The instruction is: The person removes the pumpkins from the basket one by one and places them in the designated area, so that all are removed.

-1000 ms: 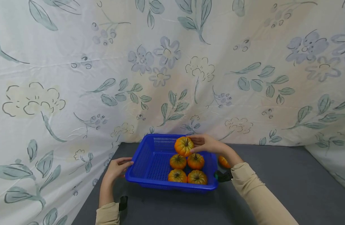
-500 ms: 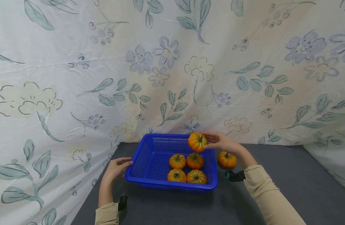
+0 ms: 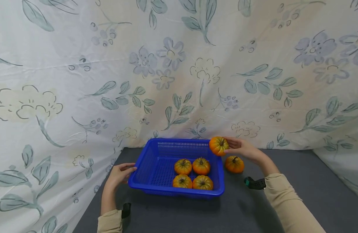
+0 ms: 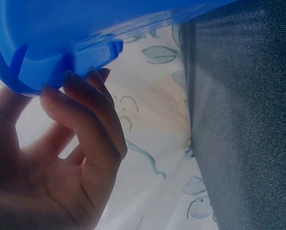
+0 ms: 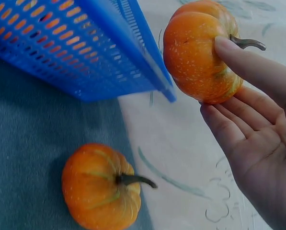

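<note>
My right hand (image 3: 245, 150) holds a small orange pumpkin (image 3: 218, 146) over the back right corner of the blue plastic basket (image 3: 159, 171). In the right wrist view, the thumb lies on top of this pumpkin (image 5: 200, 52) beside its stem, and the fingers support it from below. Several similar pumpkins (image 3: 201, 166) sit in the right half of the basket. My left hand (image 3: 120, 175) grips the basket's left rim; the left wrist view shows its fingertips curled against the rim (image 4: 32, 81).
Another small pumpkin (image 3: 234, 164) stands on the dark grey table (image 3: 173, 216), just outside the basket's right wall. A white floral-patterned cloth (image 3: 179, 81) hangs behind the table and along its left side.
My right hand has carried the pumpkin rightward from above the basket's interior to its right rim. The pumpkin on the table has come into full view. The left hand keeps its grip on the rim.
</note>
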A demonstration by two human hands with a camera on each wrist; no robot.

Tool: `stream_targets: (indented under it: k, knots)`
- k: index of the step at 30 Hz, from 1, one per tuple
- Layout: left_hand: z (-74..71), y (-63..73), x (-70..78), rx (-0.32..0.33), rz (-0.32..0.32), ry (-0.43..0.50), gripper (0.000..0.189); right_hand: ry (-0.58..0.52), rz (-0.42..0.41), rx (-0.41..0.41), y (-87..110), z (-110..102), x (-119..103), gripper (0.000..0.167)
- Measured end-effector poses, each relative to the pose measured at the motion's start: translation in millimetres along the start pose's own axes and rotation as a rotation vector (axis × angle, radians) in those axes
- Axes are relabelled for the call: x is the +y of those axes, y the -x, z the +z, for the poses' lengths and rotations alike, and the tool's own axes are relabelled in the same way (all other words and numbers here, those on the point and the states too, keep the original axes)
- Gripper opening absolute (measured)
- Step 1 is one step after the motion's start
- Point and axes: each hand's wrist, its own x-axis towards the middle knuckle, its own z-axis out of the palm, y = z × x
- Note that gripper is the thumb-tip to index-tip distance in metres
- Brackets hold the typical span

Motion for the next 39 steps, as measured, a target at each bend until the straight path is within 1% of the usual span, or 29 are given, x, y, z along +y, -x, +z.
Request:
stream_targets:
  k: [6, 12, 17, 23, 28, 35, 39]
  knots:
    - [-0.5, -0.3, 0.3, 0.003, -0.003, -0.010, 0.047, 0.000, 0.009, 0.041, 7.0, -9.7, 10.4, 0.077]
    - [-1.4, -0.6, -1.1, 0.002, -0.005, -0.009, 0.048, 0.015, 0.048, 0.100, 16.8, -21.0, 23.2, 0.080]
    - [-3.0, -1.2, -2.9, -0.002, 0.000, -0.003, 0.049, 0.026, 0.075, 0.123, 26.8, -26.5, 30.7, 0.082]
    - [-4.1, -1.3, -4.6, -0.009, 0.005, 0.007, 0.048, 0.029, 0.134, 0.158, 39.2, -34.1, 42.9, 0.087]
    - [-4.1, -1.2, -4.4, -0.007, 0.004, 0.007, 0.048, 0.027, 0.155, 0.172, 48.2, -41.6, 53.7, 0.088]
    - [-4.2, -1.9, -2.5, -0.004, -0.010, 0.011, 0.048, 0.089, 0.226, 0.215, 57.7, -45.6, 64.5, 0.093]
    - [-4.0, -1.5, -1.8, -0.001, -0.016, 0.007, 0.047, 0.110, 0.239, 0.216, 62.2, -48.9, 74.6, 0.093]
